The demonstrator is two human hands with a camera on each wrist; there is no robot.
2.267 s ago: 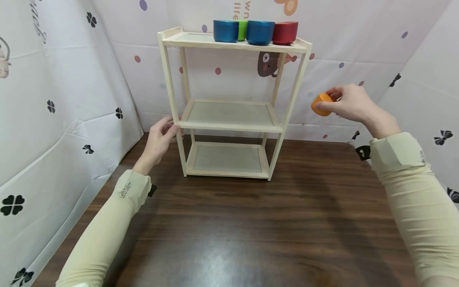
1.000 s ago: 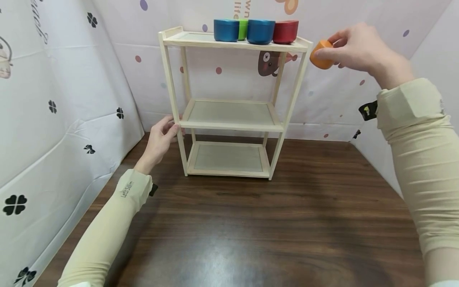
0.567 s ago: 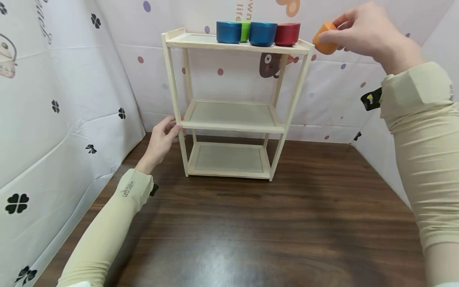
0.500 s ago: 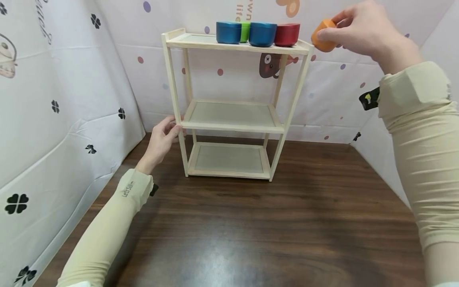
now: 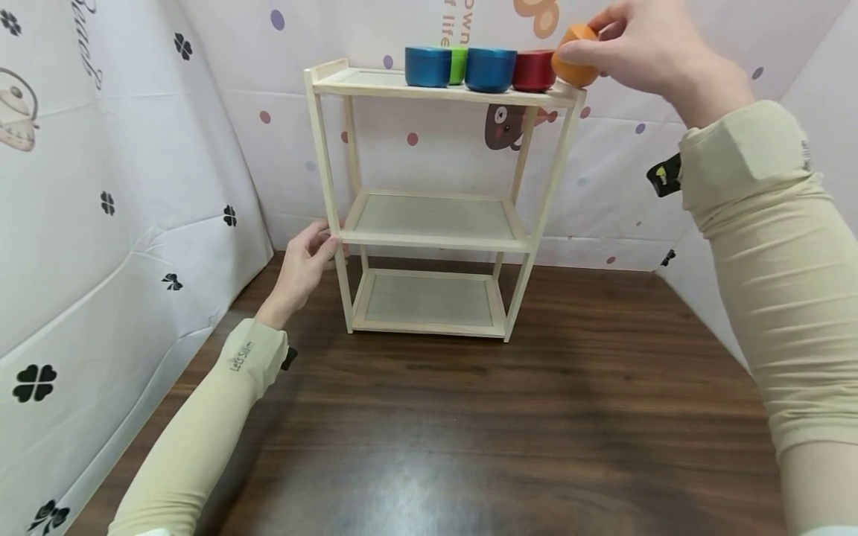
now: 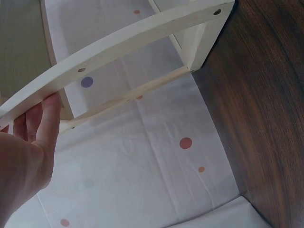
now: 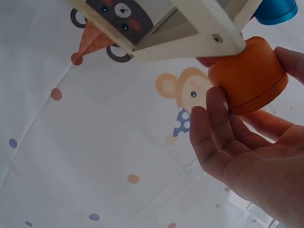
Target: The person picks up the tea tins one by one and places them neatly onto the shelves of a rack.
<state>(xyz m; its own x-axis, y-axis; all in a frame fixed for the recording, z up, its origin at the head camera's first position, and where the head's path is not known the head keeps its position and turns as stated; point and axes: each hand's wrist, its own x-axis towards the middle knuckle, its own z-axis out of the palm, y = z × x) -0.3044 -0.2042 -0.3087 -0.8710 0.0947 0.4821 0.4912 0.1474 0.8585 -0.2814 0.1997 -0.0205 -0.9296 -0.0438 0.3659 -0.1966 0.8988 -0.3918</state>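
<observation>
At the right end of a wooden rack's (image 5: pixel 429 223) top shelf (image 5: pixel 375 78), a person's right hand (image 5: pixel 643 45) pinches a small orange cup (image 5: pixel 576 63) by its side wall, thumb on one side and fingers (image 7: pixel 216 123) on the other. The cup sits level with the shelf's corner, just beside a red cup (image 5: pixel 534 70) that closes a row with two blue cups (image 5: pixel 427 65) and a green one (image 5: pixel 458 64); from the head view it is hard to tell whether its base already touches the wood. Small, rigid and smooth-sided, it looks light and likely a little slippery, so a pinch across its round wall seems the natural hold. The left hand (image 5: pixel 304 264) grips the rack's front left post beside the middle shelf (image 5: pixel 429 219), fingers curled around the wood. The rack stands on a dark wood counter (image 5: pixel 469 432) against a patterned white backdrop (image 5: pixel 134 149).
</observation>
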